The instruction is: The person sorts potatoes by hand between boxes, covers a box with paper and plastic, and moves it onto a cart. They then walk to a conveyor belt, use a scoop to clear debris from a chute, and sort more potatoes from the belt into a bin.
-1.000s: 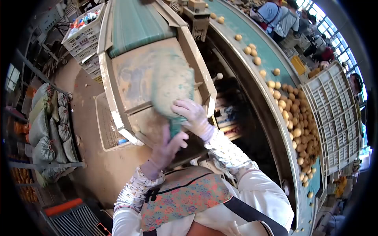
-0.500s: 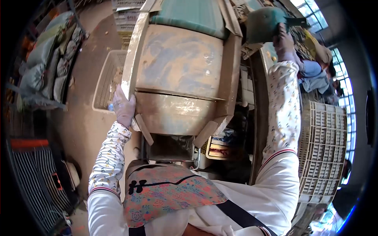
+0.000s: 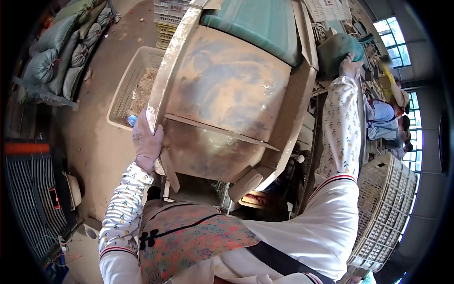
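My gloved left hand [image 3: 147, 139] is closed around the left side wall of a metal chute [image 3: 222, 87], near its lower end. The thumb shows on the inner side and the fingers are partly hidden. A green belt [image 3: 253, 26] runs down to the top of the chute. My gloved right hand [image 3: 351, 67] reaches out to the far right, closed on a green plastic scoop [image 3: 333, 53]. The scoop is held beside the chute's right wall, over a cluttered bench. Wooden flaps [image 3: 246, 185] stick out at the chute's lower corners.
A white basket [image 3: 124, 94] with pale scraps stands on the floor at left. Filled sacks [image 3: 54, 40] lie on a rack beyond it. Crates [image 3: 169, 21] are stacked behind. At right are a large white crate [image 3: 383, 208] and people [image 3: 380, 116] along a bench.
The view has turned, so the chute appears tilted and further right. My right hand has drawn the scoop slightly nearer and tipped it. My left hand stays on the chute's wall.
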Available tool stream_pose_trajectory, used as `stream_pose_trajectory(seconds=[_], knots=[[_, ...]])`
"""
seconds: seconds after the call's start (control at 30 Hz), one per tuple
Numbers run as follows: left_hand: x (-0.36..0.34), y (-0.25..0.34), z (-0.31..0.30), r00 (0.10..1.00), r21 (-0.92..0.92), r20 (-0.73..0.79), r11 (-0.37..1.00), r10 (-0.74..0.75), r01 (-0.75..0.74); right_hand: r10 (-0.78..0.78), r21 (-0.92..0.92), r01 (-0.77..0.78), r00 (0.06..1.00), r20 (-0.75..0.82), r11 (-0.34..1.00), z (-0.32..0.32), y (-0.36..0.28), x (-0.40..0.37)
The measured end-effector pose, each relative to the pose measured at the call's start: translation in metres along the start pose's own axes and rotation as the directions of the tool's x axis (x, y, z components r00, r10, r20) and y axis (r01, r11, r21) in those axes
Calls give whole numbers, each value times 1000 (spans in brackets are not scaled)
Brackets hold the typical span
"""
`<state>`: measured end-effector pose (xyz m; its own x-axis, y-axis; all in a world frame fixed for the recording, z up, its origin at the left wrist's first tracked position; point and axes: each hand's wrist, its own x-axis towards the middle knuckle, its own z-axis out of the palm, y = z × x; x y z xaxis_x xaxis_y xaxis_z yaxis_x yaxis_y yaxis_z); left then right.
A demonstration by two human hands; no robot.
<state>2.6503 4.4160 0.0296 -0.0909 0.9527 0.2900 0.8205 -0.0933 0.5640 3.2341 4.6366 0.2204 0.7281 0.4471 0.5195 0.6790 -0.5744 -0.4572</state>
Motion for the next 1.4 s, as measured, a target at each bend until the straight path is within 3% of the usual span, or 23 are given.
stream_pose_trajectory(seconds=[0.03, 0.1, 0.13, 0.23, 0.27, 0.37, 0.4, 0.43, 0.53, 0.57, 0.67, 0.8, 0.83, 0.97, 1.03, 1.17, 1.23, 1.27, 1.3, 1.37, 1.4], knots=[[2, -2, 2, 1000, 10, -7, 1000, 12, -12, -76, 48, 76, 997, -6, 996, -3, 2, -9], [-1, -6, 4, 999, 26, -14, 999, 31, -31, -158, -69, 152, 983, -96, 986, 14, 22, -26], [0, -6, 4, 1000, 14, -8, 1000, 24, -24, -193, 58, 189, 979, 70, 980, 9, 27, -26], [0, -4, 1, 999, -31, 21, 999, 26, -25, 70, -132, -60, 995, 70, 989, 38, 43, -48], [2, -2, -1, 999, -46, 22, 998, 32, -31, 8, -46, -2, 991, 134, 999, 26, 43, -63], [0, -8, 4, 999, -46, 0, 998, 40, -40, -128, 74, 122, 989, 70, 990, 18, 55, -88], [0, -11, 5, 999, -40, -9, 998, 45, -45, -237, 160, 235, 971, -5, 959, 10, 57, -97], [0, -14, 6, 999, -81, 2, 996, 37, -37, -241, 82, 240, 970, 3, 967, 0, 57, -105], [2, -9, -1, 999, -194, 36, 981, 17, -10, -221, 163, 209, 974, 58, 964, -34, 62, -128], [3, -10, -1, 999, -201, 12, 979, 45, -41, -207, 211, 176, 968, 140, 962, -47, 69, -134], [3, -16, 5, 997, -233, -29, 969, 73, -78, -297, 73, 291, 950, 97, 954, -92, 77, -169], [2, -20, 2, 997, -266, 73, 964, 31, -10, -194, 42, 189, 954, 229, 981, -145, 73, -211], [3, -20, 2, 996, -269, 81, 963, 28, -5, -125, 53, 113, 926, 355, 992, -149, 78, -209], [3, -16, -6, 995, -238, 99, 971, 21, 3, -119, 117, 80, 918, 378, 990, -142, 85, -216], [2, -16, -6, 994, -234, 108, 972, 21, 5, -72, 104, 27, 885, 459, 994, -156, 53, -228], [0, -18, 1, 998, -225, 56, 974, 13, 0, -160, 121, 126, 928, 338, 985, -113, 63, -212], [0, -19, 0, 998, -256, 66, 967, 19, -1, -227, 329, 96, 894, 386, 939, -92, 65, -184], [2, -20, 3, 997, -274, 73, 962, 13, 7, -381, 397, 253, 879, 287, 882, -94, 47, -171], [2, -17, -1, 998, -244, 65, 970, 15, 2, -371, 79, 362, 913, 172, 929, -85, 41, -146], [0, -22, 6, 998, -205, 32, 978, 49, -42, -473, -222, 454, 880, -39, 863, -78, 13, -105], [0, -21, 4, 998, -226, 23, 973, 51, -44, -539, -319, 493, 840, -71, 810, -83, -8, -89]])
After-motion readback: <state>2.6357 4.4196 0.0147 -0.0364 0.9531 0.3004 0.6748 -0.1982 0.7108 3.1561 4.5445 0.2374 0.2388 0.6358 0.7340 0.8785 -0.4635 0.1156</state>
